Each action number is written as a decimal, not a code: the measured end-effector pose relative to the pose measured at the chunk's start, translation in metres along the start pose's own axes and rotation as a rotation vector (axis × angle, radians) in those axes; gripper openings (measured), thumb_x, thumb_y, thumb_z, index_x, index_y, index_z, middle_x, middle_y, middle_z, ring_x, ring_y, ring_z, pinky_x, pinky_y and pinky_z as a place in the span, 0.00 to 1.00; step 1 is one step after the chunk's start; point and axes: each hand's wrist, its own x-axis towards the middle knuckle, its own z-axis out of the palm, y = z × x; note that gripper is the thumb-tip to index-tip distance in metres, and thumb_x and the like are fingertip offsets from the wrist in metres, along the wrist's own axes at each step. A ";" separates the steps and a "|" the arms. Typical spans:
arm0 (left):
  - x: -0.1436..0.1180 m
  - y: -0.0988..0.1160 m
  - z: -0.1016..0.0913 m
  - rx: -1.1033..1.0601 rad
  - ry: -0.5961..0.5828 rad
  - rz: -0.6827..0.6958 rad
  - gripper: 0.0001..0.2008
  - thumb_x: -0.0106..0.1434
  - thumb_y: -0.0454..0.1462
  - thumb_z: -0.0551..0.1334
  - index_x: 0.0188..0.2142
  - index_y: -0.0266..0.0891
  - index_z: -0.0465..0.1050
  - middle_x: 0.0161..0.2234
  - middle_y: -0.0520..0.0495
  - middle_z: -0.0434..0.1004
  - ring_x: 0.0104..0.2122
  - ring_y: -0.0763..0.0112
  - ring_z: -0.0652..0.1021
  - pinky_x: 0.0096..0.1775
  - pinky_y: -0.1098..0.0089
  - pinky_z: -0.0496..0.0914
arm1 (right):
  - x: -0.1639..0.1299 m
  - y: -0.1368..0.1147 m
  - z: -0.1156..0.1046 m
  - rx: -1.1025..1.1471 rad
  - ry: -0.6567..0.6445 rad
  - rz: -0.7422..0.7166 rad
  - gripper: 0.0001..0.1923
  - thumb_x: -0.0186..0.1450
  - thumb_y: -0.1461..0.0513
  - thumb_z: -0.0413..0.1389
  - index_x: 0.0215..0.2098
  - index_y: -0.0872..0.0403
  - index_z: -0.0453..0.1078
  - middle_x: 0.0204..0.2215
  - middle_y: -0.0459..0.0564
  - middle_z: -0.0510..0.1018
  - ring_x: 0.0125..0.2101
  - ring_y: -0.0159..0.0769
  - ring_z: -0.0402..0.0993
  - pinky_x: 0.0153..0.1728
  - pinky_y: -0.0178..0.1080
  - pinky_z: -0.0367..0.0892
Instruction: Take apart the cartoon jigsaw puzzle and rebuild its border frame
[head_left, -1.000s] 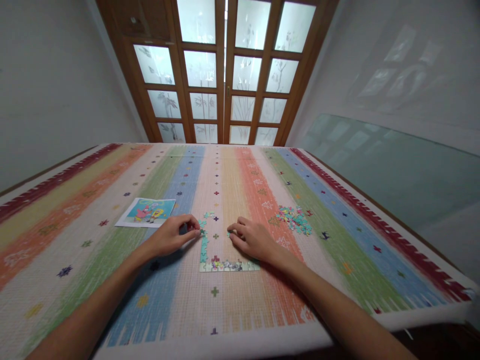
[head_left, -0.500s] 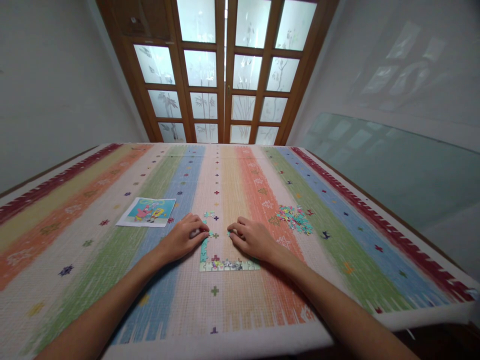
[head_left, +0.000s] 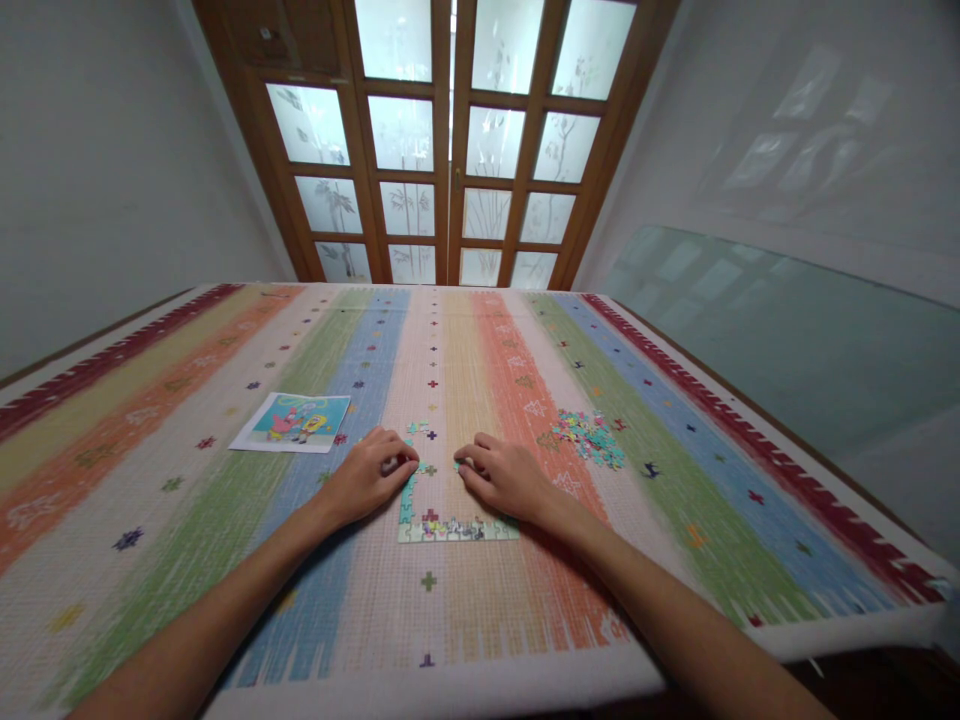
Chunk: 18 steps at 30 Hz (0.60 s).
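While both palms face down on the striped cloth (head_left: 225,420), the left hand (head_left: 369,476) curls its fingers onto the puzzle's (head_left: 450,528) upright edge strip and the right hand (head_left: 504,478) pinches a small piece

Loads of bare cloth (head_left: 525,610) lower frame; only the picture card (head_left: 292,422) left-centre and loose pieces (head_left: 589,438) right-centre blocked anything.
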 end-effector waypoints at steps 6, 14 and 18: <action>0.001 -0.011 -0.025 0.054 0.145 -0.092 0.13 0.70 0.42 0.56 0.41 0.40 0.77 0.33 0.46 0.76 0.35 0.62 0.74 0.42 0.60 0.70 | -0.001 0.001 0.000 0.005 0.010 -0.024 0.11 0.70 0.62 0.53 0.46 0.53 0.77 0.37 0.52 0.78 0.31 0.35 0.70 0.31 0.37 0.56; -0.007 -0.049 -0.063 0.244 -0.068 -0.088 0.15 0.56 0.45 0.62 0.38 0.40 0.78 0.38 0.44 0.75 0.41 0.55 0.75 0.46 0.58 0.69 | -0.001 0.002 0.004 -0.008 0.068 0.021 0.10 0.67 0.58 0.55 0.40 0.55 0.75 0.35 0.52 0.76 0.28 0.33 0.66 0.28 0.36 0.52; -0.009 -0.053 -0.066 0.250 -0.158 -0.103 0.17 0.58 0.47 0.61 0.39 0.39 0.79 0.36 0.44 0.77 0.39 0.56 0.75 0.46 0.59 0.69 | -0.001 0.001 0.005 -0.008 0.074 0.035 0.09 0.66 0.57 0.57 0.37 0.55 0.75 0.35 0.51 0.76 0.27 0.32 0.65 0.27 0.36 0.50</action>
